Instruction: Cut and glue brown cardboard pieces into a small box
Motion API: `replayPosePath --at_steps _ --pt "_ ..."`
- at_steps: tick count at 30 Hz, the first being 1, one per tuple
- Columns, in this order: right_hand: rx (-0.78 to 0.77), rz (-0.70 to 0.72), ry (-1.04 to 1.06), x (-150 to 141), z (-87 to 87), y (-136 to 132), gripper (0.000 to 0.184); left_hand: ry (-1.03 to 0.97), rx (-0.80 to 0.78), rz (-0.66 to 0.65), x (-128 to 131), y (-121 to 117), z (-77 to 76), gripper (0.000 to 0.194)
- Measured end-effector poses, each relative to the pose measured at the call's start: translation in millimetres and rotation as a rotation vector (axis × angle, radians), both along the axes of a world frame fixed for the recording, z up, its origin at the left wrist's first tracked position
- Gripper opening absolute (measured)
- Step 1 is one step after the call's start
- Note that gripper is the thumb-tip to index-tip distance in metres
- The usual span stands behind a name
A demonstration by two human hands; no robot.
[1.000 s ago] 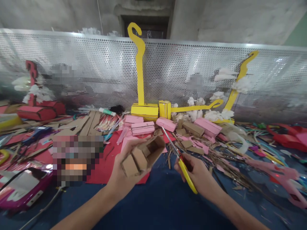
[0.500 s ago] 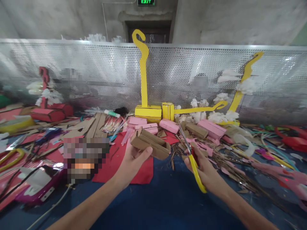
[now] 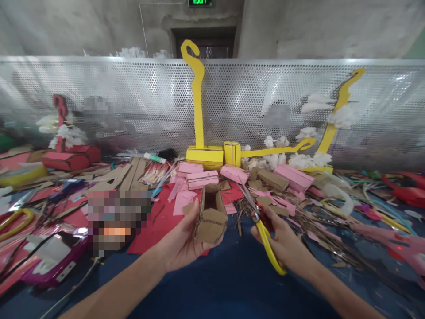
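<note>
My left hand (image 3: 186,237) grips a small brown cardboard box (image 3: 210,226) with an opening in its upper face, one end turned toward me. To its right, my right hand (image 3: 277,232) is closed around scissors (image 3: 267,241) with yellow handles, the blades pointing up and left, apart from the box. Under and behind the left hand lies a red sheet (image 3: 156,230). Several small pink boxes (image 3: 202,179) sit just beyond the cardboard box, with a brown cardboard piece (image 3: 272,180) among them.
A yellow hook-topped stand (image 3: 198,110) rises in front of a perforated metal screen (image 3: 139,102). Pink and brown scraps (image 3: 318,230) litter the right side. At left are a purple device (image 3: 56,261) and a red model (image 3: 66,159). The table (image 3: 229,283) is blue.
My left hand has turned the cardboard box so its end faces me and brought it slightly lower. The scissors stay in my right hand, shifted slightly down and left.
</note>
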State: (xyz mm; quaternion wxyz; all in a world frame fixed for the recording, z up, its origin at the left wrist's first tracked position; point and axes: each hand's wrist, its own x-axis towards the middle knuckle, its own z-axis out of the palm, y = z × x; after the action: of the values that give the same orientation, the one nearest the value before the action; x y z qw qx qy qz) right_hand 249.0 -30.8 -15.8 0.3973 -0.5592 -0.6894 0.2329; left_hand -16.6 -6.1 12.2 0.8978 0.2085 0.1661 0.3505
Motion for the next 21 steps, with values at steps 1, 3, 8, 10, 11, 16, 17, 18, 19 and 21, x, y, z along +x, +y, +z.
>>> replayPosePath --at_steps 1,3,8,10,11,16,17,18,19,21 --pt "-0.005 -0.004 -0.009 -0.8 1.5 -0.4 0.049 0.001 0.002 -0.009 0.8 -0.9 -0.6 0.049" --pt "-0.02 0.0 -0.018 -1.1 3.1 -0.7 0.05 -0.008 0.023 -0.025 2.5 -2.5 -1.8 0.047" --pt "-0.017 0.002 -0.084 0.4 3.0 0.2 0.046 -0.048 0.066 -0.083 5.7 -5.0 -3.4 0.047" --pt "-0.023 0.002 -0.088 -0.1 3.0 0.7 0.041 -0.06 0.073 -0.09 6.6 -5.7 -4.0 0.046" --pt "-0.036 0.004 -0.067 -0.5 2.9 1.0 0.039 -0.063 0.074 -0.087 6.9 -5.9 -4.4 0.046" --pt "-0.1 0.001 0.051 1.9 -0.1 3.6 0.034 -0.066 0.059 -0.054 6.8 -5.9 -6.8 0.044" --pt "-0.095 -0.01 0.046 3.3 -0.9 4.4 0.034 -0.067 0.054 -0.046 6.6 -6.0 -7.1 0.044" --pt "-0.091 -0.021 0.037 4.8 -1.6 5.2 0.033 -0.065 0.049 -0.036 6.5 -6.3 -7.3 0.044" --pt "-0.087 -0.03 0.031 6.1 -2.1 5.9 0.034 -0.062 0.042 -0.027 6.6 -6.8 -7.2 0.044" --pt "-0.089 -0.026 0.031 7.9 -2.5 6.7 0.034 -0.054 0.034 -0.012 7.4 -8.3 -6.4 0.044"
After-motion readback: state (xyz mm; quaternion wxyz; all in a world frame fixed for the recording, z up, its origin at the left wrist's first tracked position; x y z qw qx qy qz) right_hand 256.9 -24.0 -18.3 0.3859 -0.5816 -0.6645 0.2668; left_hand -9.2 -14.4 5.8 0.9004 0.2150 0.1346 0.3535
